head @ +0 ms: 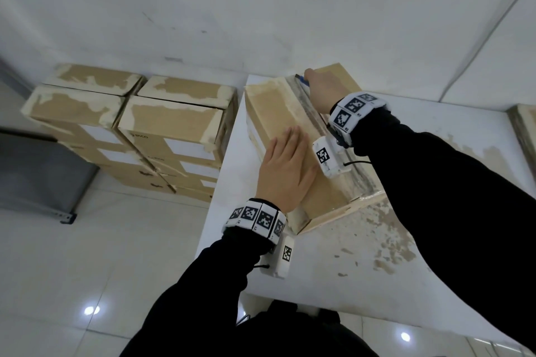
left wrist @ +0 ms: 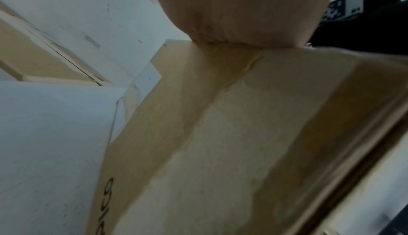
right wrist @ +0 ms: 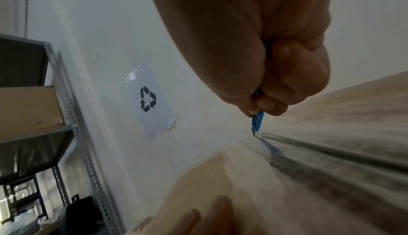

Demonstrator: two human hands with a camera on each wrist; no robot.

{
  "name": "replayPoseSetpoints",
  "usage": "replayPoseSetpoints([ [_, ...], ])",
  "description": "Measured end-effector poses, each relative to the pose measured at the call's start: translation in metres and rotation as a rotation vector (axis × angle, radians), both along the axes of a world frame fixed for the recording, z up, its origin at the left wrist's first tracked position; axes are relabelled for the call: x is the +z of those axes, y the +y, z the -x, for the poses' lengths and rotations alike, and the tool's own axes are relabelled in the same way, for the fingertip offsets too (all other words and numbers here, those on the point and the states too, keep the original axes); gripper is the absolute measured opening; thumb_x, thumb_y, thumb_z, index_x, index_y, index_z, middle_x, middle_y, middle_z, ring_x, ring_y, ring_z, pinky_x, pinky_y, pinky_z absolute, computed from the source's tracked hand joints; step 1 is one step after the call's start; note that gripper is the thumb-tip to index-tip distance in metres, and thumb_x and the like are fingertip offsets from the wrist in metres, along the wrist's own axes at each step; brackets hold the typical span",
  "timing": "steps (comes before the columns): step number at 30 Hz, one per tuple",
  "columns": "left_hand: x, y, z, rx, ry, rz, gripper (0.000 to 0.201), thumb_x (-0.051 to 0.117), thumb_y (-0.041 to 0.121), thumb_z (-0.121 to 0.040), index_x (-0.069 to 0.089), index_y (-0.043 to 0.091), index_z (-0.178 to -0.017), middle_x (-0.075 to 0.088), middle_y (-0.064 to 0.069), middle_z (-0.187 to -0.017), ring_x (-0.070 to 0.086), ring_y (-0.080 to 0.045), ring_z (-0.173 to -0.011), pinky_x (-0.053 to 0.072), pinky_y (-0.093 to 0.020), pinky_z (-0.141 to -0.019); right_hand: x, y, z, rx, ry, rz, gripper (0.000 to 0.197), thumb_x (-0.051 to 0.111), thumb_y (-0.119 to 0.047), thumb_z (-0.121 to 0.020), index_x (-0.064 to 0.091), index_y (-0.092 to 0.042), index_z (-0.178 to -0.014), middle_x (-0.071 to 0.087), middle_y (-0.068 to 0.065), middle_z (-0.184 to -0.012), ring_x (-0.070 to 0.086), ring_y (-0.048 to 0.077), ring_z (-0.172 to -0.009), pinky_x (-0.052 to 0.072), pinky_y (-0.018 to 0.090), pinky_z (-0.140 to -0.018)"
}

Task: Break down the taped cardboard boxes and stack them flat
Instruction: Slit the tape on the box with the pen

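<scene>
A taped cardboard box [head: 272, 113] lies on the white table [head: 435, 136], a strip of clear tape along its top seam. My left hand [head: 285, 165] lies flat on the box top near the front, fingers straight; its palm [left wrist: 243, 12] presses the cardboard box [left wrist: 220, 134]. At the far end of the seam my right hand [head: 322, 90] grips a small blue cutter [head: 301, 80]. In the right wrist view the fingers [right wrist: 293, 81] curl round the blue cutter [right wrist: 258, 121], whose tip touches the tape at the box's far edge.
Stacked taped boxes [head: 162, 124] stand on the floor left of the table. A grey metal shelf [right wrist: 66, 116] stands against the wall by a recycling sign [right wrist: 149, 99]. Another cardboard edge [head: 525, 130] shows at the table's right side. Torn paper bits [head: 385, 240] fleck the table.
</scene>
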State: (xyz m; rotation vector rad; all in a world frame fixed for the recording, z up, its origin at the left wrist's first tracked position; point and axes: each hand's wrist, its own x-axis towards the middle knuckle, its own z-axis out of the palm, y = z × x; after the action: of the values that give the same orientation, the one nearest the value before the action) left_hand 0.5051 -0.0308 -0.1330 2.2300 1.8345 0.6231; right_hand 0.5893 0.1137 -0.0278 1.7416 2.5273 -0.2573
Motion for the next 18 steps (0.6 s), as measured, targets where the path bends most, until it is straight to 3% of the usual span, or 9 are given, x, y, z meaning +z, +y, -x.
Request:
replayPoseSetpoints([
  [3,0.000,-0.001,0.000,-0.007,0.013,0.001,0.070,0.015,0.050,-0.094,0.026,0.009,-0.150,0.021,-0.009,-0.158,0.011,-0.022,-0.148,-0.002,-0.032,-0.119,0.008,0.002,-0.001,0.002,-0.042,0.022,0.023,0.031,0.000,-0.097,0.045,0.002,-0.116,0.057,0.026,-0.107,0.036,0.025,-0.062,0.027,0.033,-0.065],
  [10,0.001,-0.002,-0.002,-0.002,-0.010,-0.010,0.068,0.018,0.047,-0.095,0.029,0.006,-0.148,0.025,-0.012,-0.156,0.017,-0.025,-0.146,0.005,-0.036,-0.119,0.018,0.003,0.003,0.024,-0.121,0.059,0.028,0.032,0.001,-0.096,0.048,0.004,-0.120,0.059,0.025,-0.111,0.034,0.023,-0.056,0.029,0.030,-0.061],
  [12,0.001,-0.002,-0.002,0.003,-0.020,-0.009,0.068,0.018,0.047,-0.095,0.028,0.007,-0.148,0.024,-0.011,-0.156,0.015,-0.024,-0.147,0.004,-0.035,-0.119,0.019,0.000,0.002,0.021,-0.120,0.058,0.030,0.031,0.000,-0.097,0.047,0.004,-0.123,0.058,0.026,-0.113,0.042,0.028,-0.065,0.032,0.035,-0.064],
  [15,0.000,-0.001,-0.002,0.015,-0.022,0.008,0.068,0.014,0.048,-0.094,0.027,0.010,-0.149,0.021,-0.008,-0.157,0.012,-0.021,-0.147,0.001,-0.033,-0.120,0.016,0.000,-0.003,0.048,-0.097,0.035,0.032,0.030,-0.009,-0.100,0.050,0.004,-0.122,0.059,0.024,-0.113,0.053,0.034,-0.088,0.041,0.041,-0.082],
  [18,-0.001,0.000,-0.003,0.021,-0.027,0.013,0.068,0.013,0.048,-0.094,0.028,0.011,-0.149,0.021,-0.007,-0.158,0.011,-0.021,-0.148,0.002,-0.034,-0.120,0.011,-0.005,-0.006,0.051,-0.099,0.044,0.032,0.030,-0.010,-0.101,0.053,0.003,-0.119,0.059,0.022,-0.115,0.052,0.032,-0.088,0.037,0.037,-0.076],
])
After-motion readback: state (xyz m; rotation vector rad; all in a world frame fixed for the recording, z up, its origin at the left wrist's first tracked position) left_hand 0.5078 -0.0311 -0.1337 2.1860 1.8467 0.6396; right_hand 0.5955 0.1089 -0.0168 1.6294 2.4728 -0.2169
